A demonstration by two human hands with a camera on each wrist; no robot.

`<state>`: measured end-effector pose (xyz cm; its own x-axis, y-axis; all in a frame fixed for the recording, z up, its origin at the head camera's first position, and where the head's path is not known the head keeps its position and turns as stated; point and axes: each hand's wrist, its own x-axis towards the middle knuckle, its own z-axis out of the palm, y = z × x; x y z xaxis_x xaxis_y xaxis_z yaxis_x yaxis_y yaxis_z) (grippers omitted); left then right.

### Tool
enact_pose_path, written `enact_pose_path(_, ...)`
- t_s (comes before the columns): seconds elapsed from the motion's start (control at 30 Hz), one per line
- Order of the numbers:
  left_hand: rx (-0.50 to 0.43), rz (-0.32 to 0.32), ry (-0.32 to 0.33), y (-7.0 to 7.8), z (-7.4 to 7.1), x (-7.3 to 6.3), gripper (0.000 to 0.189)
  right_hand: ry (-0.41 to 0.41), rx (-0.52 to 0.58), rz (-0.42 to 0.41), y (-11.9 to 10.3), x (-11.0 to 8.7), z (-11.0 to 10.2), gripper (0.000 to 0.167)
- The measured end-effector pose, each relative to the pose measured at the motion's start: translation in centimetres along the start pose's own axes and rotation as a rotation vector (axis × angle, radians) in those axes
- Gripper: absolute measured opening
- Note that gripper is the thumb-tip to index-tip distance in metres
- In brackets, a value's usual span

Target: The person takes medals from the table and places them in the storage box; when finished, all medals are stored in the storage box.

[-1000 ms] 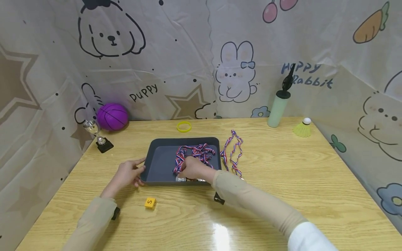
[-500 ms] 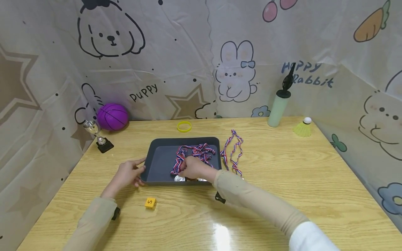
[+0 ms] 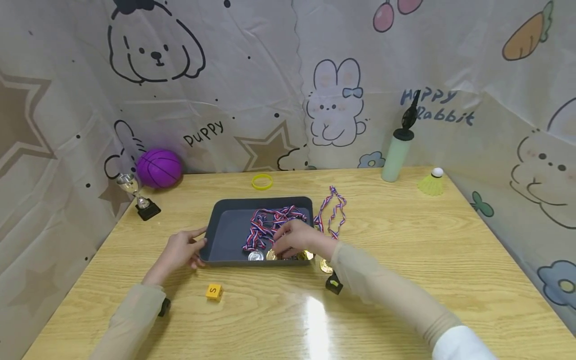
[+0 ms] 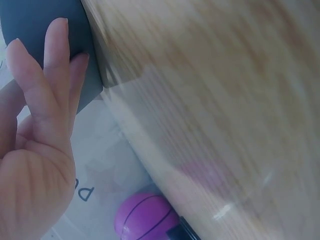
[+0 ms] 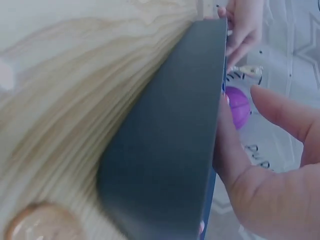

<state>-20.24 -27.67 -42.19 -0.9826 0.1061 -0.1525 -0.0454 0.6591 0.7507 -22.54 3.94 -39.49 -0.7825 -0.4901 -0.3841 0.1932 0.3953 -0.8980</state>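
One silver medal (image 3: 256, 256) lies between the two hands (image 3: 178, 249) (image 3: 299, 238).

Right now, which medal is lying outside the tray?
The gold medal on the wooden table, by the near right corner of the tray. The others in view, such as the silver medal, lie inside the tray.

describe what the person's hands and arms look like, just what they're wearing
Both the left hand and right hand are ungloved. Each forearm wears a beige sleeve, left and right. Beyond the right one, a white garment shows. A small black device sits under each wrist, left and right; the right one has a yellow-green mark.
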Motion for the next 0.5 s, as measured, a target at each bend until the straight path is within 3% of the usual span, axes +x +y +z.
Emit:
enact_pose_path(0.1, 0.004, 0.002, -0.005, 0.1, 0.0, -0.1, 0.049, -0.016, 0.079, -0.003, 0.8, -0.3, -1.3, 0.036)
enact_pose_path(0.3, -0.002, -0.008, -0.006, 0.3, 0.1, -0.2, 0.05, -0.004, 0.118, -0.026, 1.5, -1.7, -4.6, 0.042)
enact_pose_path(0.5, -0.004, -0.008, -0.006, 0.1, 0.1, -0.1, 0.05, 0.106, 0.081, -0.059, 2.7, -3.7, -8.7, 0.044)
